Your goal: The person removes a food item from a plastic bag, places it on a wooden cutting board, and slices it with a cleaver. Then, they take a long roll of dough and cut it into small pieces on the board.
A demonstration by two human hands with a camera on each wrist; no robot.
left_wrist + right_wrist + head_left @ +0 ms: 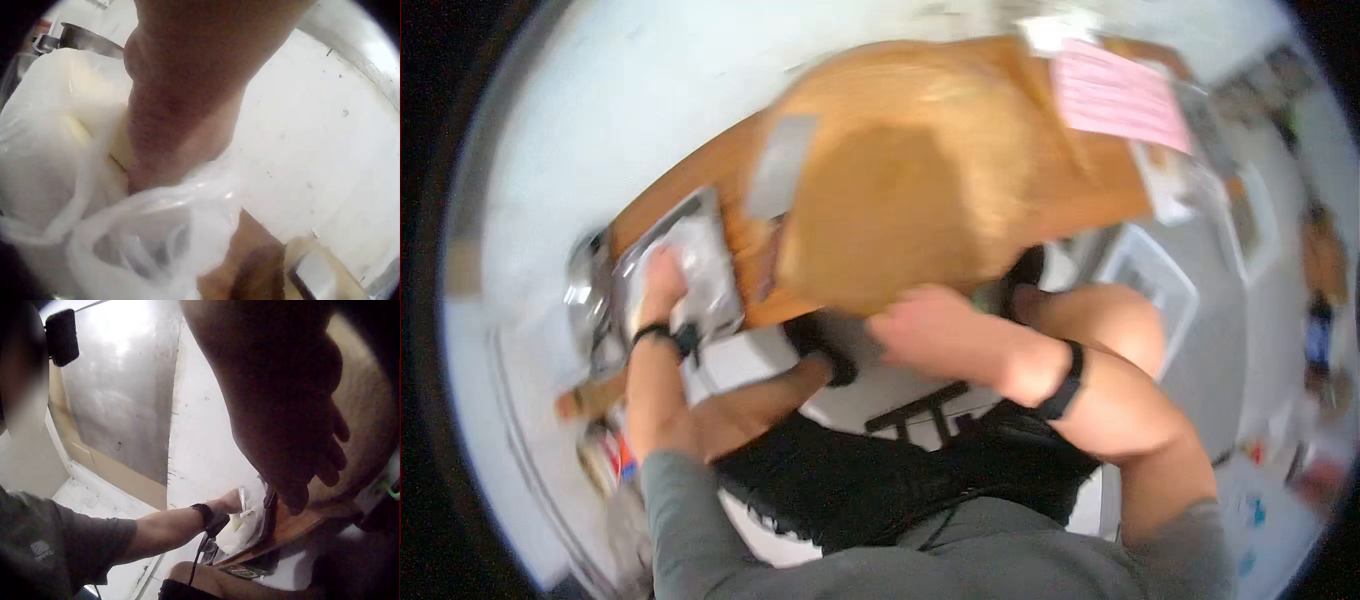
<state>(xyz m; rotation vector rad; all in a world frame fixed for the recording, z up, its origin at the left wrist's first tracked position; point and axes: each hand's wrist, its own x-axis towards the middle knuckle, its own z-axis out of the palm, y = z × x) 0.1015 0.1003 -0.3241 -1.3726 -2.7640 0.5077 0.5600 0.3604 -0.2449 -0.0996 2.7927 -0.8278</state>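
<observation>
My left hand reaches down into a clear white plastic bag that lies in a tray at the table's left end. Pale yellow pieces show through the bag in the left wrist view. The bag hides the fingers there, and I cannot tell what they hold. Near the front edge of a thick round wooden chopping board is my right hand. Its fingers hang loosely bent beside the board, with nothing seen in them. A cleaver lies along the board's left side.
The wooden table has a curved back edge against a pale wall. A pink paper lies at its back right. Shiny metal ware stands left of the tray. A white plastic bin is on the floor at right, beside my knee.
</observation>
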